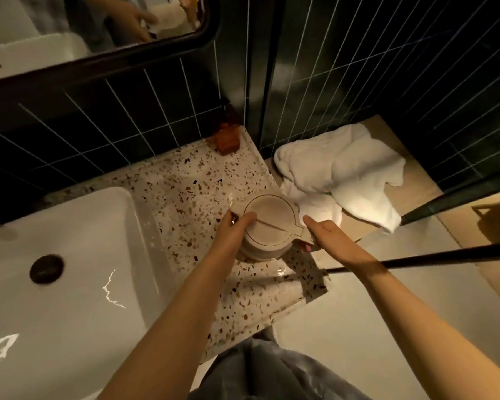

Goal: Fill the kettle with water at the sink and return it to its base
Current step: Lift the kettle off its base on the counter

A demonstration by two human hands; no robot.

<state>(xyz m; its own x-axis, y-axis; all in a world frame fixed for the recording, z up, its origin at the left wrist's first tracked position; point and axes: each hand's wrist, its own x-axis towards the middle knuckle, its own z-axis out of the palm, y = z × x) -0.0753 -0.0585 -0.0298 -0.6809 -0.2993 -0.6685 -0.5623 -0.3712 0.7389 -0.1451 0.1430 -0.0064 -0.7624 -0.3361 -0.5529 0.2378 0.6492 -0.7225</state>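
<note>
A cream kettle (267, 223) stands with its lid shut on the speckled terrazzo bench (191, 183), right of centre in the frame, just beside the white sink (70, 255) that fills the lower left. The left hand (233, 229) lies against the kettle's left side, thumb over the lid's edge and fingers curved round the body. The right hand (326, 232) grips the handle on the kettle's right, fingers wrapped under it. A crumpled white towel (341, 174) lies on the floor at the upper right. A small amber bottle (227, 138) sits in the bench's far corner against dark tiles.
</note>
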